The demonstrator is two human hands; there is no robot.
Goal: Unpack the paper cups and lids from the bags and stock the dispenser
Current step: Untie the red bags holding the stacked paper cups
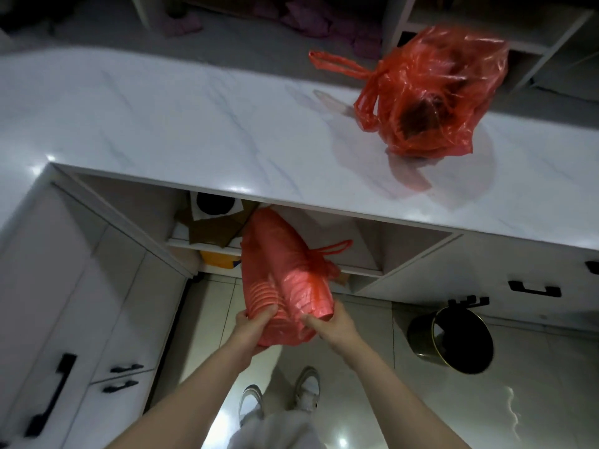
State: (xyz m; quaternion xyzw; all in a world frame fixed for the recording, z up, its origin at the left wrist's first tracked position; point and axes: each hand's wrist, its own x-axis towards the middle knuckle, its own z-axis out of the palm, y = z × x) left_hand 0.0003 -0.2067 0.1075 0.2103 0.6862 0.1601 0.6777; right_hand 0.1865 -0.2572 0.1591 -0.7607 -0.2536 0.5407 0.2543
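A red plastic bag (pixel 285 267) holding two stacks of paper cups hangs in front of the open shelf below the counter, its knotted handles to the right. My left hand (pixel 254 328) grips the bag's near end from the left and below. My right hand (pixel 330 325) grips the same end from the right, thumb on top. A second red bag (pixel 431 92), tied shut with dark contents inside, sits on the white marble counter (pixel 194 124) at the right.
Under the counter an open shelf (pixel 207 241) holds cardboard and a yellow packet. A black round bin (pixel 453 341) stands on the tiled floor at the right. White cabinets with black handles flank me. My shoes show below.
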